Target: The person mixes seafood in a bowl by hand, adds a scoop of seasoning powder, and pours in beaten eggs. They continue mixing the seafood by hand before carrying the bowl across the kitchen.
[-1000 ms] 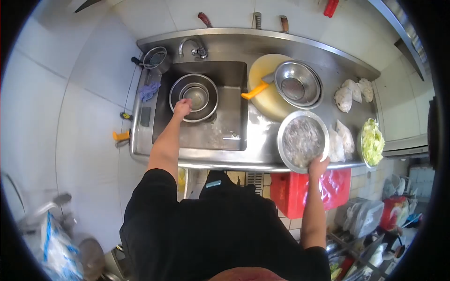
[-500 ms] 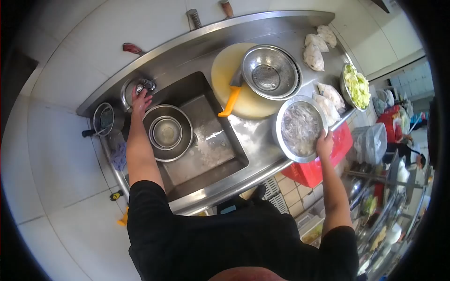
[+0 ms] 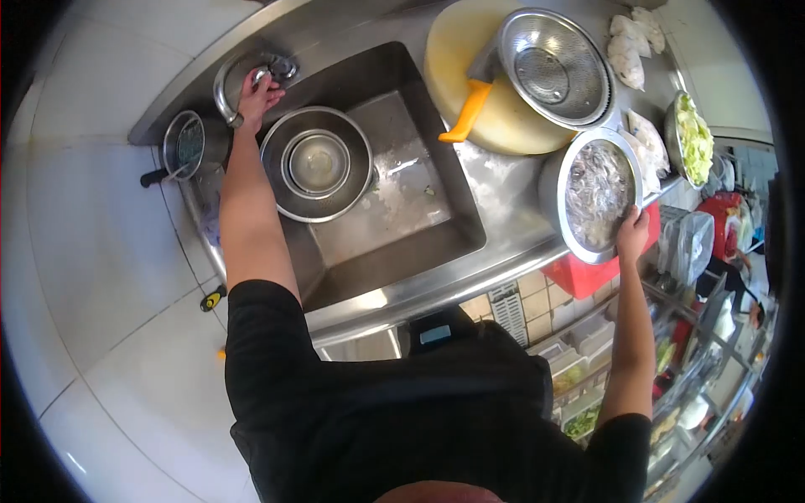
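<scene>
Since half a second ago the head camera has swung so the sink (image 3: 394, 210) now fills the upper middle of the view, while both hands have kept their places: the left hand (image 3: 256, 96) remains at the faucet (image 3: 243, 75) and the right hand (image 3: 633, 235) remains on the bowl of pale shredded food (image 3: 595, 194)

At the back left corner of the sink, the left hand is wrapped around the curved faucet spout, fingers closed over the metal close to its handle. Just in front of that hand, inside the sink on its left side, sit two nested steel bowls (image 3: 317, 163), the smaller one centred in the larger. Left of the sink, on the counter edge, a small strainer (image 3: 186, 144) with a dark handle rests

To the right of the sink, at the front edge of the counter, the right hand pinches the near rim of the bowl of pale shredded food, thumb on top; the bowl looks tilted toward the sink. Behind that bowl, right of the sink, a steel colander (image 3: 553, 67) sits on a round yellow cutting board (image 3: 470, 59), with an orange-handled knife (image 3: 465, 109) lying on the board's sink-side edge. Further right of the sink, a dish of green shredded cabbage (image 3: 692, 138) stands near the counter's end
</scene>
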